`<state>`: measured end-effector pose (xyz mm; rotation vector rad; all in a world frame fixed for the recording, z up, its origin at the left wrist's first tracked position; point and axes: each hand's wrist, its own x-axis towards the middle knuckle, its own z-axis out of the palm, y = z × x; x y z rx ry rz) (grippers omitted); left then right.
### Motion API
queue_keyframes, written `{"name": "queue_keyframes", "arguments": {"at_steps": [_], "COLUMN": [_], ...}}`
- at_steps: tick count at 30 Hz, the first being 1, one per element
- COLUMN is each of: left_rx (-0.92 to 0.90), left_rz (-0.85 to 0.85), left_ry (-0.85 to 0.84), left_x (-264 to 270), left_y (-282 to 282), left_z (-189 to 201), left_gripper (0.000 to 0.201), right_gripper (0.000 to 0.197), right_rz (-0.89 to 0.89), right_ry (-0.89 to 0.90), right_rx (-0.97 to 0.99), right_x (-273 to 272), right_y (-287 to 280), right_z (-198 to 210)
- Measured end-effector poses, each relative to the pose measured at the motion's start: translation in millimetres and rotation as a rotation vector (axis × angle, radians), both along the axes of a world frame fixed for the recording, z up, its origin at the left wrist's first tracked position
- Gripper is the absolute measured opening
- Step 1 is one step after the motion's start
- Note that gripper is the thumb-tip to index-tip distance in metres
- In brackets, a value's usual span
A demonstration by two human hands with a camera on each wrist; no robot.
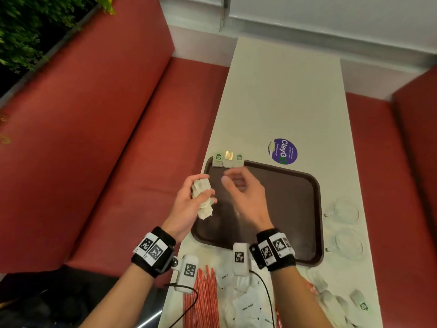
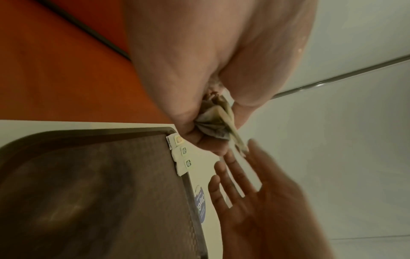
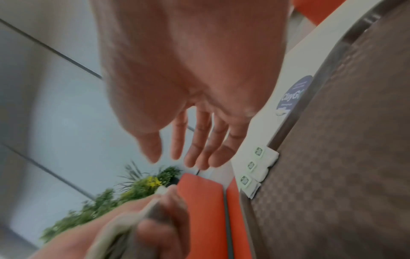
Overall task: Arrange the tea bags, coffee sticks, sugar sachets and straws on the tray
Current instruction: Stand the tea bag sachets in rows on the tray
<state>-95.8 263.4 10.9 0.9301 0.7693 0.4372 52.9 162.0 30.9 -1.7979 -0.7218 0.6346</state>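
A dark brown tray lies on the pale table. Three tea bags sit in a row on its far left rim, seen also as tea bags and tea bags in the wrist views. My left hand hovers over the tray's left edge and grips a bunch of tea bags, the same bunch showing between its fingers. My right hand hangs above the tray just right of the left one, fingers spread and straight, holding nothing.
Red-striped straws and white sugar sachets lie on the near table edge, with more tea bags at the near right. Two clear glass cups stand right of the tray. A purple sticker is beyond it. Red bench seats flank the table.
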Motion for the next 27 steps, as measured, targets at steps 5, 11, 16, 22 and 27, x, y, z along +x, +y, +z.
{"name": "queue_keyframes", "arguments": {"at_steps": [5,11,16,22,27], "left_rx": [-0.065,-0.125,-0.177,-0.244,-0.145], "left_rz": [-0.012,-0.154,-0.184,-0.174,-0.268], "left_ry": [-0.009,0.033,0.07,0.052,0.008], "left_x": [-1,-2,-5,-4,-10], "left_y": [-4,-16,-24,-26,-29], "left_z": [7,19,23,23,28], "left_gripper": [0.035,0.029,0.018,0.018,0.041], "right_gripper": [0.042,0.015,0.008,0.009,0.013], "right_rz": [0.351,0.211,0.256,0.068,-0.054], "right_ry": [-0.282,-0.411,-0.357,-0.141,-0.09], "right_rx": [0.054,0.114,0.086,0.142,0.094], "right_x": [-40,-57,-50,-42,-26], "right_y": [-52,-69,-71,-67,-64], "right_z": [9,2,19,36,37]}}
